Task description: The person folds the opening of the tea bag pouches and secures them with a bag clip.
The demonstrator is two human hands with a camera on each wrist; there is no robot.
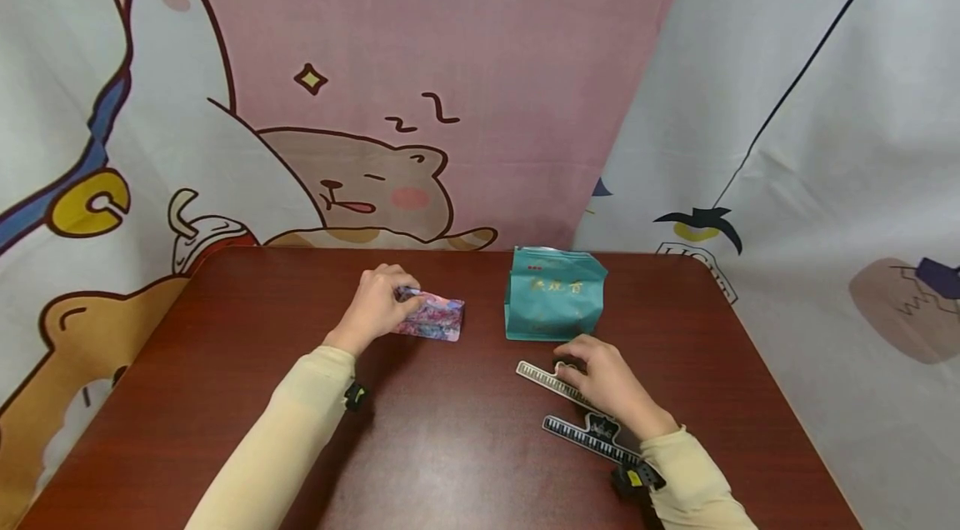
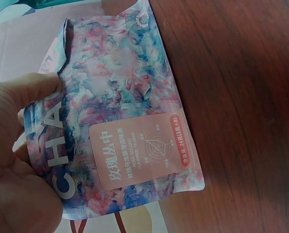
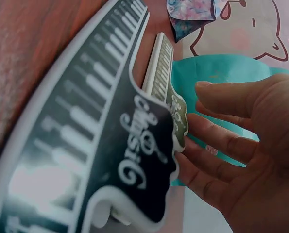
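My left hand (image 1: 377,305) pinches the top edge of a pink and blue patterned tea pouch (image 2: 120,87), thumb on its front face. The pouch is at the far left of centre on the table. My right hand (image 1: 603,376) is at a pale gold piano-key music clip (image 1: 551,382). In the right wrist view its thumb stands apart from the fingers (image 3: 217,141), which are close to the clip's handle; whether they touch it is unclear. Nearer the front lies a black piano-key music clip (image 1: 592,438) marked "Music", partly hidden by the right wrist.
A teal tea bag (image 1: 557,297) stands upright at the back of the brown wooden table (image 1: 442,447), just beyond the right hand. A cartoon-printed cloth (image 1: 510,80) hangs behind the table's back edge.
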